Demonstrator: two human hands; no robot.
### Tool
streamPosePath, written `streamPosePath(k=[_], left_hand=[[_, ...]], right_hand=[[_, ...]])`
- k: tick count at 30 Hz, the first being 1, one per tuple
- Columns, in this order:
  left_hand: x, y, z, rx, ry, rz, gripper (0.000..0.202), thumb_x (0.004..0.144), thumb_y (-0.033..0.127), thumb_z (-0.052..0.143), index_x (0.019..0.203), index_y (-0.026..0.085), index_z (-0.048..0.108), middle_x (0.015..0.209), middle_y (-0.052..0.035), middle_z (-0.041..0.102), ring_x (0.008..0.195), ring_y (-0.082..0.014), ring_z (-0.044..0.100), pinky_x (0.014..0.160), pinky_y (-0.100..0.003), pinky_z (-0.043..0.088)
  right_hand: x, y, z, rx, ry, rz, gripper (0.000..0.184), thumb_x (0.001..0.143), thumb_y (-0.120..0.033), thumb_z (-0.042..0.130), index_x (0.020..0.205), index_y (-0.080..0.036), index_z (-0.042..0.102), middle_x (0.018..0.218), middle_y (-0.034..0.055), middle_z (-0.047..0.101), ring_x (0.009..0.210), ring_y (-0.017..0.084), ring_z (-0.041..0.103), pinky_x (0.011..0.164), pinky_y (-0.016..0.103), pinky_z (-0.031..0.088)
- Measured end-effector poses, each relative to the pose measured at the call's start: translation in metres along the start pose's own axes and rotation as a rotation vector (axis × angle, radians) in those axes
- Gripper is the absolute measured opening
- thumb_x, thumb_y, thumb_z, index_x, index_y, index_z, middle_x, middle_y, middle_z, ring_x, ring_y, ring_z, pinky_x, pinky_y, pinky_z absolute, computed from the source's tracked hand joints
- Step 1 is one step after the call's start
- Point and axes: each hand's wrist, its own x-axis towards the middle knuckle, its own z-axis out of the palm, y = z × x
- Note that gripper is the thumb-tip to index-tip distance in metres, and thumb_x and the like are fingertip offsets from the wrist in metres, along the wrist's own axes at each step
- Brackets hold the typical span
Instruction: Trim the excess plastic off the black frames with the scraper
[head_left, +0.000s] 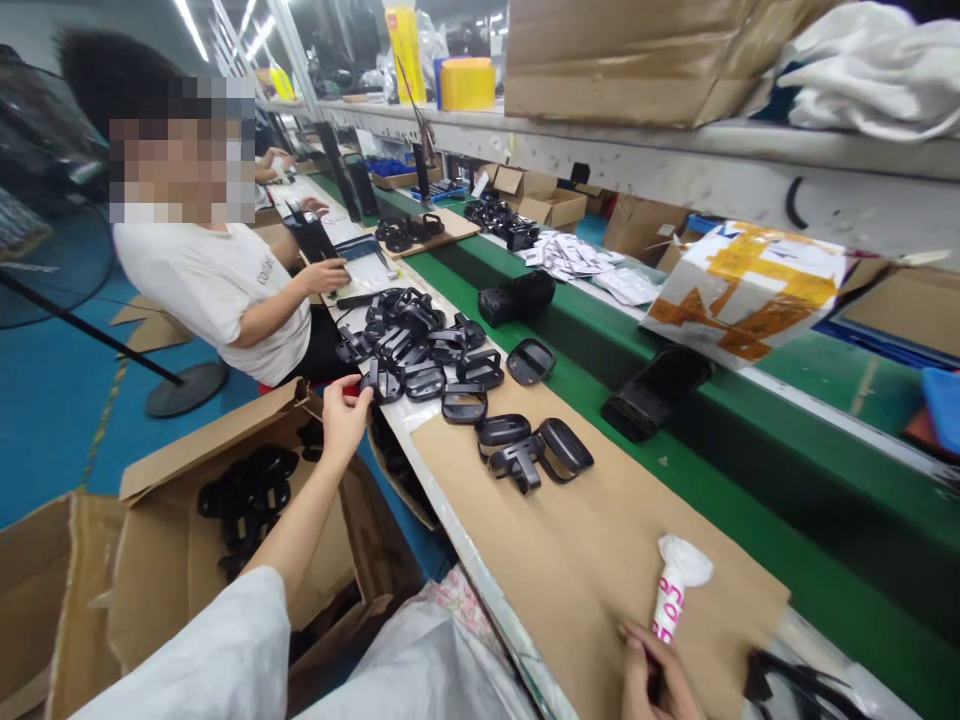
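Observation:
My left hand (pixel 345 418) reaches to the near left edge of a pile of black parts. Its thumb and forefinger are curled together at the side of one black-framed mirror (pixel 385 384). Low in view, my right hand (pixel 658 672) is closed around the lower end of a white-wrapped stick (pixel 670 602) with pink print and a bunched white tip. Between the hands, several black oval parts lie on the brown cardboard sheet (pixel 555 580), among them an oval housing (pixel 566 450) and a bracket piece (pixel 517 462).
An open carton (pixel 217 440) with black parts stands below my left arm. Beyond the sheet runs a green conveyor belt (pixel 750 500) carrying black pieces (pixel 660 393) and a taped white box (pixel 750 290). Across the pile sits a co-worker (pixel 217 280); a fan stand (pixel 186 390) is at left.

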Motion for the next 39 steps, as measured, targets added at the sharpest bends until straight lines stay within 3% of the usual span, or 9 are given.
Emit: streamPosePath(k=[5, 11, 17, 20, 25, 28, 31, 35, 39], left_hand=[[-0.017, 0.057, 0.031, -0.113, -0.358, 0.19, 0.033, 0.093, 0.049, 0.066, 0.104, 0.019, 0.074, 0.098, -0.0052, 0.073, 0.078, -0.0168, 0.063, 0.074, -0.028, 0.05], [-0.007, 0.136, 0.132, -0.12, -0.641, 0.542, 0.031, 0.095, 0.037, 0.062, 0.116, 0.017, 0.072, 0.115, -0.0108, 0.075, 0.104, -0.0228, 0.071, 0.089, -0.033, 0.057], [0.024, 0.203, 0.233, 0.591, -0.952, 0.905, 0.072, 0.084, 0.017, 0.065, 0.155, 0.014, 0.053, 0.165, -0.0181, 0.049, 0.15, -0.0265, 0.049, 0.123, -0.034, 0.039], [0.031, 0.226, 0.255, 0.706, -1.058, 0.912, 0.045, 0.078, 0.021, 0.072, 0.122, 0.018, 0.076, 0.133, -0.0142, 0.074, 0.127, -0.0324, 0.067, 0.11, -0.04, 0.05], [0.02, 0.259, 0.244, 0.533, -0.93, 0.887, 0.031, 0.086, 0.035, 0.068, 0.109, 0.015, 0.074, 0.108, -0.0107, 0.077, 0.106, -0.0291, 0.071, 0.102, -0.04, 0.054], [-0.002, 0.274, 0.212, 0.124, -0.862, 0.853, 0.036, 0.08, 0.04, 0.069, 0.099, 0.01, 0.068, 0.127, -0.0126, 0.068, 0.115, -0.0247, 0.064, 0.11, -0.044, 0.051], [-0.038, 0.273, 0.168, -0.252, -1.079, 0.619, 0.03, 0.069, 0.037, 0.073, 0.079, 0.016, 0.054, 0.15, -0.0112, 0.058, 0.13, -0.0302, 0.061, 0.114, -0.048, 0.05], [-0.098, 0.235, 0.118, -0.419, -1.574, -0.009, 0.041, 0.071, 0.039, 0.073, 0.106, 0.021, 0.066, 0.14, -0.0132, 0.07, 0.114, -0.0373, 0.071, 0.09, -0.049, 0.062], [-0.161, 0.181, 0.099, -0.383, -1.666, 0.062, 0.035, 0.08, 0.046, 0.079, 0.097, 0.025, 0.057, 0.136, -0.0133, 0.072, 0.121, -0.0357, 0.071, 0.101, -0.048, 0.057]], right_hand=[[0.0, 0.008, -0.005, -0.014, -0.071, -0.012, 0.039, 0.098, -0.051, 0.065, 0.091, -0.017, 0.083, 0.088, 0.0091, 0.084, 0.068, 0.023, 0.077, 0.066, 0.03, 0.059], [0.0, 0.009, -0.006, 0.041, -0.137, -0.04, 0.032, 0.1, -0.044, 0.064, 0.093, -0.018, 0.081, 0.089, 0.0093, 0.083, 0.071, 0.023, 0.077, 0.07, 0.03, 0.06], [0.001, -0.005, -0.005, 0.108, -0.117, -0.039, 0.019, 0.101, -0.03, 0.064, 0.093, -0.02, 0.078, 0.087, 0.005, 0.081, 0.071, 0.02, 0.074, 0.07, 0.028, 0.058], [0.0, -0.011, -0.004, 0.158, -0.115, 0.008, 0.019, 0.101, -0.026, 0.061, 0.092, -0.02, 0.078, 0.086, 0.0045, 0.079, 0.073, 0.02, 0.072, 0.07, 0.028, 0.057], [0.0, -0.018, -0.002, 0.211, -0.167, 0.118, 0.022, 0.101, -0.021, 0.055, 0.096, -0.02, 0.077, 0.09, 0.006, 0.078, 0.082, 0.021, 0.072, 0.075, 0.03, 0.054], [0.002, -0.021, -0.002, 0.206, -0.208, 0.171, 0.022, 0.1, -0.02, 0.056, 0.097, -0.021, 0.078, 0.091, 0.0046, 0.078, 0.081, 0.02, 0.07, 0.075, 0.029, 0.053], [0.01, -0.024, -0.013, 0.236, -0.29, 0.211, 0.02, 0.099, -0.021, 0.061, 0.099, -0.023, 0.08, 0.092, 0.0023, 0.08, 0.078, 0.018, 0.071, 0.073, 0.028, 0.054], [0.032, -0.028, -0.05, 0.267, -0.369, 0.209, 0.019, 0.101, -0.025, 0.061, 0.103, -0.024, 0.08, 0.098, 0.0024, 0.082, 0.09, 0.019, 0.075, 0.081, 0.029, 0.055], [0.062, -0.018, -0.09, -0.091, -0.204, 0.133, 0.019, 0.099, -0.022, 0.06, 0.099, -0.022, 0.079, 0.095, 0.0059, 0.079, 0.09, 0.023, 0.07, 0.087, 0.035, 0.051]])
